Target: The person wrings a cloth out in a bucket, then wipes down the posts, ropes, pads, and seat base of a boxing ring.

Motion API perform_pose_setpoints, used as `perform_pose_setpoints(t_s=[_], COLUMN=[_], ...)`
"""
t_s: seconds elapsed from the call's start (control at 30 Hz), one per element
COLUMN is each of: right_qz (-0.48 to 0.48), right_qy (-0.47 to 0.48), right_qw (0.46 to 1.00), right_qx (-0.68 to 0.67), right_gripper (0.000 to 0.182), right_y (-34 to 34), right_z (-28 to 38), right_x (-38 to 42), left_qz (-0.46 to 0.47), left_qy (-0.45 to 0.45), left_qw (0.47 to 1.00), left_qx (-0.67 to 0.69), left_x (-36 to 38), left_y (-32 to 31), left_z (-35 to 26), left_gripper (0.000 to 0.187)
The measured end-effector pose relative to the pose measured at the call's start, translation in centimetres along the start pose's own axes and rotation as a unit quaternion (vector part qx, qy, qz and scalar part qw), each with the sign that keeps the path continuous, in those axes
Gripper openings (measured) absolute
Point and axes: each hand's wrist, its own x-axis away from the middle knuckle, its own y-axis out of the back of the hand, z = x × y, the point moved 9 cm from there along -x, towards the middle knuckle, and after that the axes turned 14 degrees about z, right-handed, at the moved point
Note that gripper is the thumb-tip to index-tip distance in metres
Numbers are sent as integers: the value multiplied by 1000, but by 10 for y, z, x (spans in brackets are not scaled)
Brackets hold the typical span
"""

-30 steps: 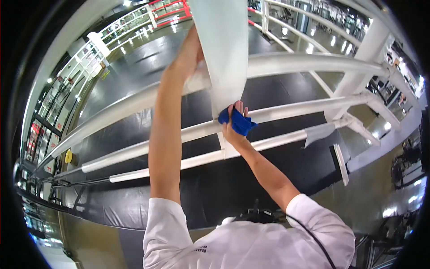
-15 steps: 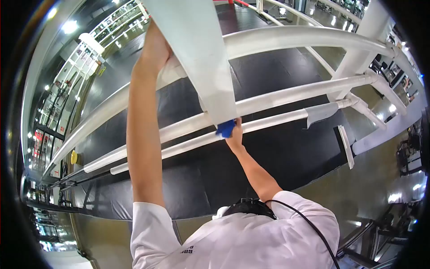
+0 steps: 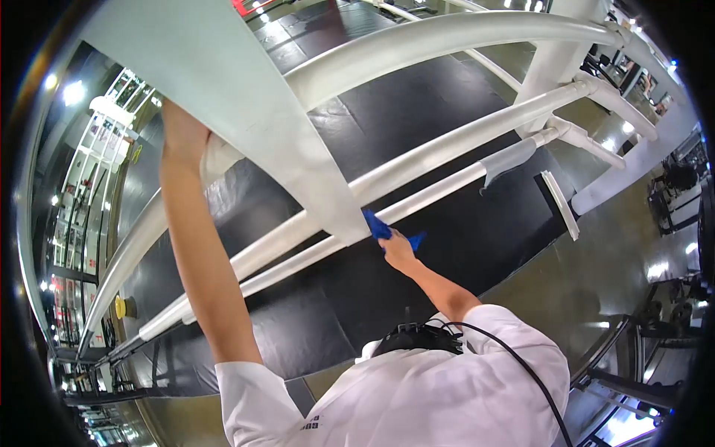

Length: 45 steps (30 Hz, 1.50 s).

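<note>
My right hand is closed around a blue cloth, part of which sticks out on the far side of the hand. The cloth touches or lies right beside the lower right edge of a broad white flat panel that slants across the view. My left arm reaches up at the left, and my left hand goes behind the panel, near the upper white rope; its fingers are hidden. Below the panel's end run a middle white rope and a lower white rope.
A black mat floor spreads under the ropes. A thick white post stands at the right, with a white strip lying at the mat's edge. A yellow object sits at the far left. Gym equipment lines the right side.
The view has turned, so the panel now slants more to the left. My right hand with the blue cloth has moved slightly right and down, at the panel's right edge. My left hand stays behind the panel.
</note>
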Motion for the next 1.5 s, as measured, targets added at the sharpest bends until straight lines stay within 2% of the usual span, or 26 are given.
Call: perform_pose_setpoints(t_s=[0.07,0.2,0.23,0.27,0.3,0.37,0.4,0.43,0.47,0.5,0.6,0.67,0.7,0.83,0.87,0.9,0.93,1.0,1.03,1.1,1.13,1.2,1.3,1.33,1.37,1.5], right_qz=[21,-265,-212,-156,-231,-286,-240,-174,-79,-110,-155,-5,-122,-109,-166,-54,-191,-135,-212,-133,-245,-234,-324,-273,-134,25], right_qy=[-74,41,37,149,39,155,212,203,149,140,190,137,147,-58,-27,-106,-28,-185,-102,-254,-202,-202,-112,-221,-175,-55], right_qw=[993,957,957,976,899,944,899,930,986,968,964,987,977,971,947,936,951,940,896,898,896,913,894,931,935,977], right_qx=[-87,-109,-197,-35,-369,-62,-300,-253,-17,176,99,89,98,207,275,331,240,254,377,334,309,265,288,95,277,205], right_gripper=[23,24,26,29,33,43,38,36,42,49,42,37,32,35,34,31,29,30,31,37,40,44,45,42,37,20], right_y=[8,202,209,248,230,345,347,318,283,261,264,280,300,389,407,419,453,508,537,565,576,575,541,525,490,394], right_z=[-43,-9,-21,18,-19,83,93,99,118,127,116,84,59,-102,-153,-211,-263,-337,-329,-391,-413,-434,-398,-388,-347,-131], right_x=[13,13,-1,-22,-37,-63,-87,-106,-122,-128,-132,-143,-137,-118,-109,-114,-100,-90,-81,-86,-81,-91,-92,-88,-108,-124], left_qz=[-29,-2,5,12,20,31,38,45,51,57,69,81,91,110,84,57,55,55,55,94,92,103,90,85,88,93], left_qy=[-11,2,5,9,13,14,14,13,11,9,3,4,7,16,63,109,109,99,97,67,68,114,78,81,74,80], left_qw=[991,994,996,998,999,999,998,997,995,993,983,974,969,952,942,929,929,927,929,962,963,960,966,967,969,954], left_qx=[-133,-107,-83,-59,-34,15,39,62,84,107,173,213,232,285,318,350,350,359,354,249,245,232,228,225,217,275], left_x=[-8,-14,-14,-13,-13,-12,-11,-10,-10,-9,-5,-2,0,8,11,14,13,10,9,3,4,4,2,5,4,-2], left_y=[17,21,20,19,17,15,13,12,10,9,6,4,3,-1,0,-1,-1,4,7,9,6,-4,-14,-15,-17,-14], left_z=[6,12,14,16,18,20,20,20,20,19,16,15,14,0,-4,-4,-4,1,5,4,3,8,-10,-13,-17,0], left_gripper=[32,35,35,36,37,39,39,40,41,42,44,46,47,50,53,57,57,63,63,60,60,54,50,50,50,43])
